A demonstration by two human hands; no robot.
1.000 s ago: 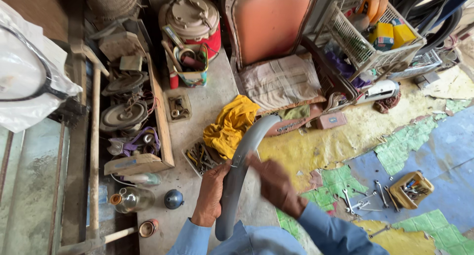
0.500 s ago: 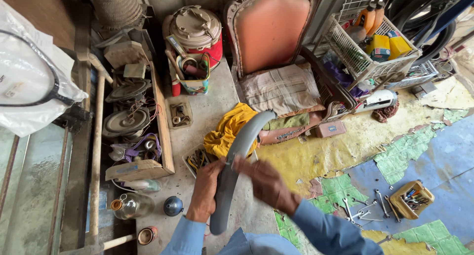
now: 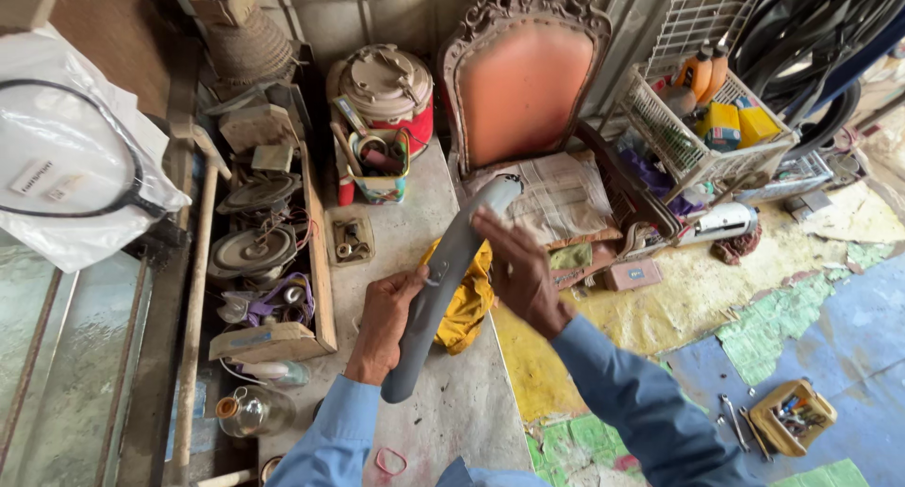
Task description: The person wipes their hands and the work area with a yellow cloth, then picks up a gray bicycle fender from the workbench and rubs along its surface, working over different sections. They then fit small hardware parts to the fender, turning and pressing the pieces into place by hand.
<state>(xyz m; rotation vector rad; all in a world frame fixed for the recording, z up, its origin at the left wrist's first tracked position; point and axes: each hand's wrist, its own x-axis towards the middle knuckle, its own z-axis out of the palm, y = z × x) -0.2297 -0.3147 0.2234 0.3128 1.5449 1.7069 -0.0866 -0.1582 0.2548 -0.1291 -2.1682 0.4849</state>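
Left hand (image 3: pixel 385 323): grip wrapped shut around lower part of a long, curved grey fender (image 3: pixel 443 281), smooth matte surface, rounded ends, held slanting above the stone desk (image 3: pixel 462 412). Right hand (image 3: pixel 517 272): open, flat palm and fingers laid against fender's upper half, grasping nothing. Just behind fender, crumpled yellow cloth (image 3: pixel 468 298). Beyond the hands, carved chair (image 3: pixel 523 72) with orange padded back. Left of left grip, wooden tray (image 3: pixel 273 261) of metal discs; glass bottle (image 3: pixel 253 412) nearer
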